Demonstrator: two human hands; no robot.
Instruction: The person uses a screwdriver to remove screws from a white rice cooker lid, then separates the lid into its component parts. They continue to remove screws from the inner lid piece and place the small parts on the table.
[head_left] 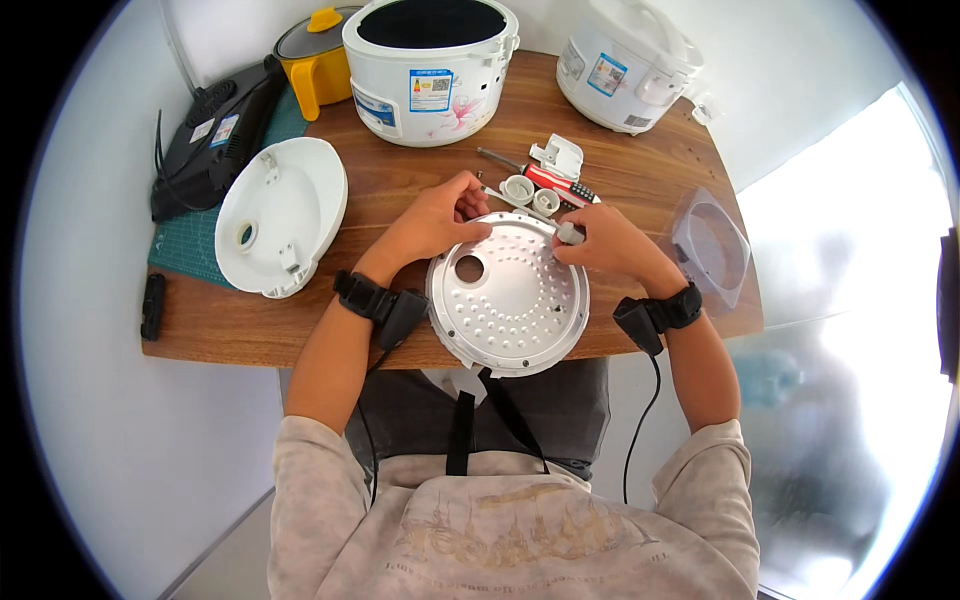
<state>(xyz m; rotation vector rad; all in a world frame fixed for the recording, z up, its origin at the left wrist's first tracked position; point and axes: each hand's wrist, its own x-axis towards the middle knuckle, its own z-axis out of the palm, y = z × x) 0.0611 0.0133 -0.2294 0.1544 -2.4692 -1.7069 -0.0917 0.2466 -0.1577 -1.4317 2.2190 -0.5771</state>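
Note:
A round silvery inner lid plate with rows of dimples and one round hole lies at the table's front edge, overhanging it a little. Curled at the plate's upper left rim, my left hand rests its thumb on the metal; its other fingers are partly hidden. My right hand pinches a small whitish, translucent piece over the plate's upper right rim. Just beyond the hands are a red and black screwdriver, two white round caps and a white plastic bracket.
A white outer lid lies on the left, partly over a green cutting mat. Behind stand an open rice cooker, a closed one, a yellow pot and a black device. A clear plastic part sits right.

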